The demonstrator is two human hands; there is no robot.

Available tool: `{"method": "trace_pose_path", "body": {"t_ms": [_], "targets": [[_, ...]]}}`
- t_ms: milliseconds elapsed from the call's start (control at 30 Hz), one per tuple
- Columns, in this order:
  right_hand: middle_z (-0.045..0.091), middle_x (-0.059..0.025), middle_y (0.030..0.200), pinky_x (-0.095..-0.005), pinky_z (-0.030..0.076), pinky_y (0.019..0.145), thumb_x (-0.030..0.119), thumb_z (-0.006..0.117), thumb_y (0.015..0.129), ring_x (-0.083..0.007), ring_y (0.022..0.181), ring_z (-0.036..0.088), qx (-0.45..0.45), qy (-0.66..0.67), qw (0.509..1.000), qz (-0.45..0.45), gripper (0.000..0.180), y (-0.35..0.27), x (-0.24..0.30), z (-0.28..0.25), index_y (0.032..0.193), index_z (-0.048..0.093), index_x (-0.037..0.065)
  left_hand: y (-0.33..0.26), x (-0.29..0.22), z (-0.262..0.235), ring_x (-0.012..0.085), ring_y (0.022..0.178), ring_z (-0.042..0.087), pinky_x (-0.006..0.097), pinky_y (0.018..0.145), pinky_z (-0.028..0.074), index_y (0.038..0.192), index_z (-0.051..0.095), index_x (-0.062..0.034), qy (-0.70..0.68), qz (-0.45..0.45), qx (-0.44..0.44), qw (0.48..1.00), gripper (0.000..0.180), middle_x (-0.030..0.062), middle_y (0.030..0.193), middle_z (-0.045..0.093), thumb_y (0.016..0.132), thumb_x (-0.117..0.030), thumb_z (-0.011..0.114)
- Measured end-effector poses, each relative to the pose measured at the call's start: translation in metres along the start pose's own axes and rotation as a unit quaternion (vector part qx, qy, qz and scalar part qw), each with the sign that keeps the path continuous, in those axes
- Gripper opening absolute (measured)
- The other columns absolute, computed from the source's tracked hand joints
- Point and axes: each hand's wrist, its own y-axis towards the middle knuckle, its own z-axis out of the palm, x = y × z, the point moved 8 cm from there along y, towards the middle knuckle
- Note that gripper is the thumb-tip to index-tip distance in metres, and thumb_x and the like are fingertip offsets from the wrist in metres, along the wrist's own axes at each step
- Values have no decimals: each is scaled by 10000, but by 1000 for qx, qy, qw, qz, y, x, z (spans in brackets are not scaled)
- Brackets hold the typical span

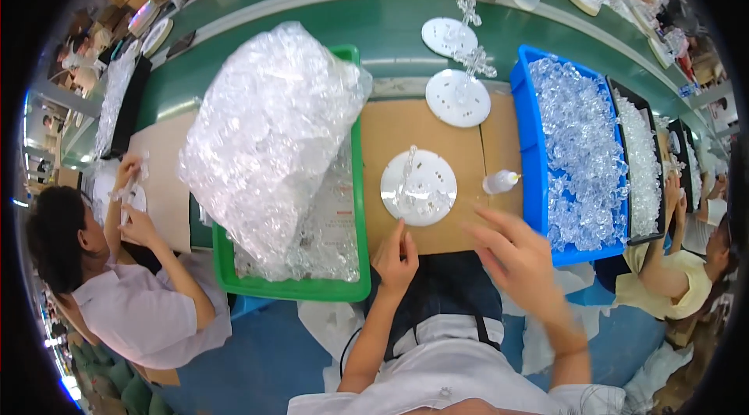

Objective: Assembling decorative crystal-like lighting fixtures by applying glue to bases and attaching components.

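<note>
A round white disc (437, 173) lies on the brown cardboard in front of me. A clear plastic piece (409, 173) stands on its left part, rising past the far rim. My left hand (396, 260) is at the disc's near edge, thumb and fingers pinched together; whatever they hold, if anything, is too small to make out. To the right, my right hand (515, 253) is raised above the cardboard's near edge. Its fingers are apart and slightly blurred, with nothing seen in them. Just beyond it a small clear bottle (501, 182) with a pale tip lies on its side.
At left, a green crate (357, 243) bears a big bag of clear parts (273, 134). A blue bin (534, 103) of clear pieces stands right. Two white discs (460, 107) with clear branched pieces sit farther back, by the green conveyor (390, 33). Co-workers sit on both sides.
</note>
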Motion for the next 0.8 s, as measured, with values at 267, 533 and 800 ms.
{"method": "trace_pose_path", "body": {"t_ms": [267, 533, 800], "targets": [[619, -34, 775, -355, 487, 534, 120, 581, 741, -246, 762, 626, 238, -242, 857, -387, 52, 149, -7, 93, 792, 584, 131, 6, 7, 2, 52, 402, 370, 212, 382, 299, 1094, 610, -20, -63, -93, -4, 994, 250, -18, 533, 444, 846, -44, 585], [641, -95, 727, -422, 502, 607, 199, 695, 684, -309, 740, 633, 194, -258, 908, -267, 141, 317, -78, 75, 811, 652, 155, 17, 3, -5, 145, 422, 477, 259, 406, 366, 1037, 623, 5, -4, -90, -1, 996, 207, 66, 601, 567, 840, -20, 565], [627, -113, 1069, -421, 475, 813, 242, 754, 660, -306, 980, 596, 97, -260, 960, -42, 593, 431, -210, 25, 1203, 524, 177, 11, -1, -2, 132, 410, 457, 252, 398, 355, 1028, 630, 5, 18, -55, -33, 998, 216, 52, 589, 554, 828, -1, 550]]}}
